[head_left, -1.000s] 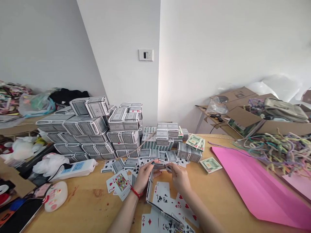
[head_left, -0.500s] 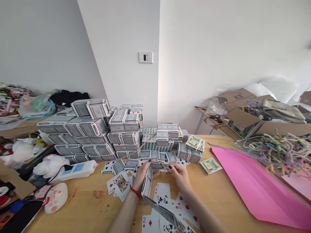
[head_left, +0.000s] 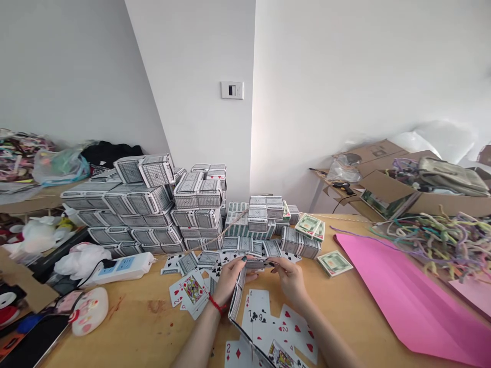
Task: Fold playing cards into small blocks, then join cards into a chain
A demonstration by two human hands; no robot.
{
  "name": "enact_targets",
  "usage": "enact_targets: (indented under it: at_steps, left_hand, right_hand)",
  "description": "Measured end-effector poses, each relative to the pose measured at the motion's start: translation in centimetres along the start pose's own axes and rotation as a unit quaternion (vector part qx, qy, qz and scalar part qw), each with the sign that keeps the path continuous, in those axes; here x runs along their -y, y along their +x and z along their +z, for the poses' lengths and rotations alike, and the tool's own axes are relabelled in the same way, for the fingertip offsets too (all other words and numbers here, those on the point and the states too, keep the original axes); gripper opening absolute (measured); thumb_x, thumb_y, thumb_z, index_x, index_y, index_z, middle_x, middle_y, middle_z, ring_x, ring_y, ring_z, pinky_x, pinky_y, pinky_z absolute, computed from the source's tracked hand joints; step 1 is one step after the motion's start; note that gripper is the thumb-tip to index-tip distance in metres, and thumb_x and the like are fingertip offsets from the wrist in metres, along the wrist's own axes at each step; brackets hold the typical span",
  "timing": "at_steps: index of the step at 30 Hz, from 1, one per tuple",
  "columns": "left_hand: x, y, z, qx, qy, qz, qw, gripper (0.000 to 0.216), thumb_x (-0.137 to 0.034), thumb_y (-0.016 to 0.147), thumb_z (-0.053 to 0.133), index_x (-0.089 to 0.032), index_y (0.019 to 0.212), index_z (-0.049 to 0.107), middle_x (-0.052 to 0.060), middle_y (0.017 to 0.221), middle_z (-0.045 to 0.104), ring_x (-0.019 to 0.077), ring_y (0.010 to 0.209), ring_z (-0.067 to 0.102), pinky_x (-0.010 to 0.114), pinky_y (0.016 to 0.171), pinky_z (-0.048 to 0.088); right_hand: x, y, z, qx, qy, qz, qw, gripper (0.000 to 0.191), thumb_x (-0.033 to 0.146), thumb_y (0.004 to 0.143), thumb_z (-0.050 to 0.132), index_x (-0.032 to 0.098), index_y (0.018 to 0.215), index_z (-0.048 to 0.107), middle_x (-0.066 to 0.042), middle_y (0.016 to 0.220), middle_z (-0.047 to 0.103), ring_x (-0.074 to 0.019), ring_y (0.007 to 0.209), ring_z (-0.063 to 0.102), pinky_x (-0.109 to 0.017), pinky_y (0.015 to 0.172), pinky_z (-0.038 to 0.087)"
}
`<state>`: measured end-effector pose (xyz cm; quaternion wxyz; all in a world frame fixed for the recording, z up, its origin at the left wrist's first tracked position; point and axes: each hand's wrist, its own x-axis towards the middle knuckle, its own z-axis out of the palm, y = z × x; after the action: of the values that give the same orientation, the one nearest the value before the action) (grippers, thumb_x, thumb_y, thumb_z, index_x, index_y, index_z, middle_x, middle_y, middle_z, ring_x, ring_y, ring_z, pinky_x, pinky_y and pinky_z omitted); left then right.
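Note:
My left hand [head_left: 229, 280], with a red string at the wrist, is closed round a folded strip of linked playing cards [head_left: 237, 300] with grey patterned backs. The strip bends down toward me over loose face-up cards [head_left: 258, 313]. At the strip's far end, my right hand [head_left: 289, 278] pinches the edge of a card between thumb and fingers; whether that card is joined to the strip I cannot tell. More loose playing cards [head_left: 192, 291], a jack among them, lie left of my left hand. Beyond both hands stand blocks folded from cards [head_left: 301, 243].
Tall stacks of card blocks [head_left: 134, 204] fill the back left. A white power strip [head_left: 123, 268] lies before them. On the right are a green card pack [head_left: 335, 263], a pink sheet [head_left: 387, 291], tangled yarn [head_left: 433, 240] and a cardboard box [head_left: 441, 199].
The card strip has tilted, so its near part shows more edge-on and lower. My right hand has shifted slightly right, still pinching at the far end. My left hand keeps its grip.

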<state>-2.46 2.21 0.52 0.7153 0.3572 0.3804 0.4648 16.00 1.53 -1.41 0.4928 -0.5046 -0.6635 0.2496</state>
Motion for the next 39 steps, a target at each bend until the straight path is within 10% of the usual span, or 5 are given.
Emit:
enact_targets:
  at_steps: [29, 39]
  left_hand:
    - [-0.4, 0.1, -1.2, -0.024, -0.045, 0.036, 0.998, 0.026, -0.027, 0.067, 0.061, -0.015, 0.091, 0.064, 0.008, 0.106, 0.063, 0.0263, 0.096, 0.060, 0.043, 0.087, 0.045]
    - [-1.5, -0.6, -1.6, 0.020, -0.118, 0.009, 0.993, 0.021, -0.029, 0.073, 0.056, -0.016, 0.089, 0.060, 0.008, 0.102, 0.065, 0.0260, 0.102, 0.056, 0.042, 0.093, 0.039]
  right_hand:
    - [-1.3, 0.2, -1.4, -0.058, 0.030, 0.069, 0.995, 0.027, 0.035, 0.078, 0.045, 0.019, 0.082, 0.065, -0.005, 0.064, 0.068, -0.0211, 0.064, 0.065, -0.032, 0.064, 0.050]
    - [0.6, -0.2, -0.9, -0.025, 0.221, 0.075, 0.972, 0.023, 0.041, 0.081, 0.048, 0.018, 0.087, 0.051, -0.005, 0.062, 0.067, -0.0210, 0.058, 0.065, -0.037, 0.056, 0.055]
